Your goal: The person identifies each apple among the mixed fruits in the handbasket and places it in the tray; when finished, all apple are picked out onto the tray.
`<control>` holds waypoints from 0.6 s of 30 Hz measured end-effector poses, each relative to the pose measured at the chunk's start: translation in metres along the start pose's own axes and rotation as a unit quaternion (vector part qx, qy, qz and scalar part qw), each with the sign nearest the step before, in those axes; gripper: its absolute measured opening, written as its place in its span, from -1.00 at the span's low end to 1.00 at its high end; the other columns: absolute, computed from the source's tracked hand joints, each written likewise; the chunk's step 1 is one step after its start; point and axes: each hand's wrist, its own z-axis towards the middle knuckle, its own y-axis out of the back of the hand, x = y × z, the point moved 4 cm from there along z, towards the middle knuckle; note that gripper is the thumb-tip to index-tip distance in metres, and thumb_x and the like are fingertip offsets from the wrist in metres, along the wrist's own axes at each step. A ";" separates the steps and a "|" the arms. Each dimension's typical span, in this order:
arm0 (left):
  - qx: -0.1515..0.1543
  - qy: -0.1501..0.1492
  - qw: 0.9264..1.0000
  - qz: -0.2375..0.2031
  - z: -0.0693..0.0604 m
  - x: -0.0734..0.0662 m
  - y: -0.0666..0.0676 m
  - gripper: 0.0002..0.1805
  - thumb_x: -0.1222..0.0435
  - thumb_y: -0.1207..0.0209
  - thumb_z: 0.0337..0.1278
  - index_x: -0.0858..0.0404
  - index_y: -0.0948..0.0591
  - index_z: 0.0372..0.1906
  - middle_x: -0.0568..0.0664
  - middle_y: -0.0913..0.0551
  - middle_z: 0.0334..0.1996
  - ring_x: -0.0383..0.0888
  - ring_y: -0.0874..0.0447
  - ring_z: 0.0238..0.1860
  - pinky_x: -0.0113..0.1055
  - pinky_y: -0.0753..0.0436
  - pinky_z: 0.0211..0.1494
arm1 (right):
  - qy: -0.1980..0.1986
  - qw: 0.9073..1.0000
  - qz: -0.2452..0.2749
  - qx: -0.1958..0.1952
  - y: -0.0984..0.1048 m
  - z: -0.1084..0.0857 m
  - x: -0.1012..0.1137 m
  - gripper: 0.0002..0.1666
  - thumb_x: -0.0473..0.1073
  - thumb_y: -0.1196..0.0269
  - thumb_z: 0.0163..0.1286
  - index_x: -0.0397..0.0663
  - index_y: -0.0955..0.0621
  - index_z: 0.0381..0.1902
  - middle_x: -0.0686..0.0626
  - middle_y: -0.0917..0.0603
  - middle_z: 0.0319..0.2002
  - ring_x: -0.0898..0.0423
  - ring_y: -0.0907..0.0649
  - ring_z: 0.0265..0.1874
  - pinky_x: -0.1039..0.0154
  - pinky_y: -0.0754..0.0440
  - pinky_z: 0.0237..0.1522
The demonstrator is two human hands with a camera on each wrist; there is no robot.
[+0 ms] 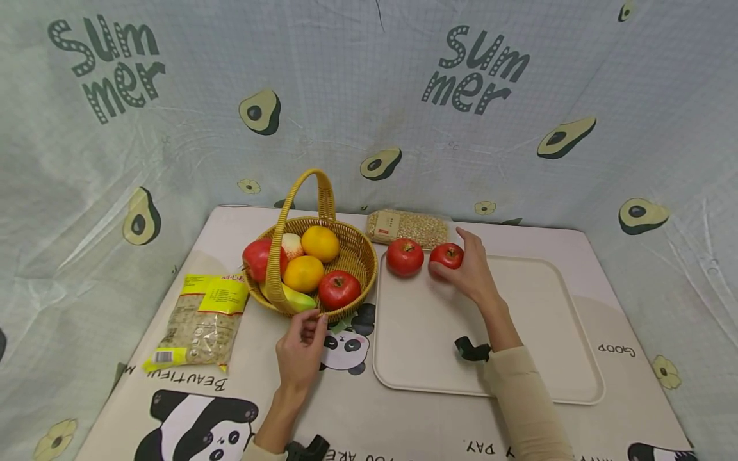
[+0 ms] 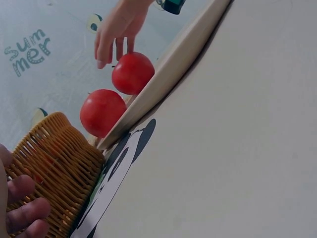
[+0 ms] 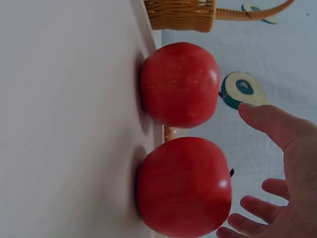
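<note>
Two red apples stand side by side at the back left of a beige tray, the left apple [image 1: 405, 258] and the right apple [image 1: 446, 256]. My right hand [image 1: 466, 272] is over the right apple, its thumb and fingers spread; in the right wrist view a gap shows between this hand [image 3: 292, 173] and the apple. My left hand [image 1: 301, 351] is at the front rim of a yellow wicker basket [image 1: 369, 256]. Its fingers are loosely bent beside the basket wall in the left wrist view; whether they touch it is unclear.
The basket holds a large red apple [image 1: 259, 259], two orange-yellow fruits [image 1: 303, 274], a banana-like fruit [image 1: 296, 298] and another red apple [image 1: 339, 290]. A grain bag [image 1: 202, 323] lies left, another packet [image 1: 412, 228] behind the beige tray [image 1: 461, 378]. The basket's handle arches high.
</note>
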 end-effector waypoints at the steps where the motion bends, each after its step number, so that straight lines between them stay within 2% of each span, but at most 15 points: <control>1: 0.000 -0.001 1.000 0.000 0.000 0.000 0.000 -0.79 0.38 -0.35 0.18 0.29 -0.65 -0.10 0.01 -0.70 -0.51 -0.28 -0.56 -0.52 -0.70 -0.57 -0.37 | 0.002 1.000 0.002 0.000 0.000 0.000 0.003 0.13 0.11 -0.44 0.19 -0.12 -0.12 0.53 -0.27 -0.19 0.48 -0.24 -0.31 0.39 -0.28 -0.49 0.30; 18: 0.000 -0.005 1.000 -0.004 0.000 0.002 -0.001 -0.79 0.38 -0.35 0.18 0.29 -0.65 -0.09 0.01 -0.72 -0.51 -0.27 -0.57 -0.53 -0.69 -0.57 -0.38 | 0.061 0.998 0.006 0.002 -0.005 -0.003 0.047 0.11 0.08 -0.44 0.20 -0.10 -0.14 0.54 -0.22 -0.19 0.51 -0.17 -0.22 0.49 -0.28 -0.31 0.45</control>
